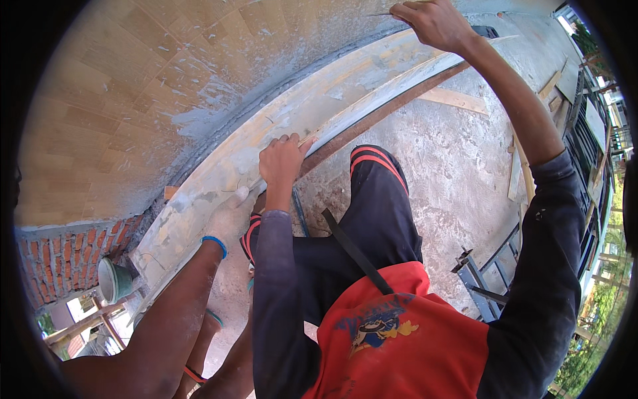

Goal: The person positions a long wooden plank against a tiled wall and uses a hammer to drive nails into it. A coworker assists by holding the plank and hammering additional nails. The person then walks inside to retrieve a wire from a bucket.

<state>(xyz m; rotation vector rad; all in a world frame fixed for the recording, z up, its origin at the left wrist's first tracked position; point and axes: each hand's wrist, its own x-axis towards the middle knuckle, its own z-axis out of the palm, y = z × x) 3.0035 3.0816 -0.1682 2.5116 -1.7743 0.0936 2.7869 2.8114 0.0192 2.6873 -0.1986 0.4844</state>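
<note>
- Long pale board (332, 96) runs beneath the left hand (284, 161) and away to both sides of it, beside the tiled wall (113, 126).
- Left hand: fingers curled over the board, seemingly grasping its near edge; uneven lifting could pinch them.
- Right hand (435, 25), up and right of the left: pinching a thin dark piece (380, 14), kind unclear; a loose pinch might drop it.
- Co-worker's dusty hand (227, 216), below-left, is at the board; mistimed pushes could twist it.

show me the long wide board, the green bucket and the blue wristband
Long wide board (299, 113): head view, broad smeared face.
Green bucket (121, 282): head view, outer side.
Blue wristband (217, 241): head view, upper band.
</note>
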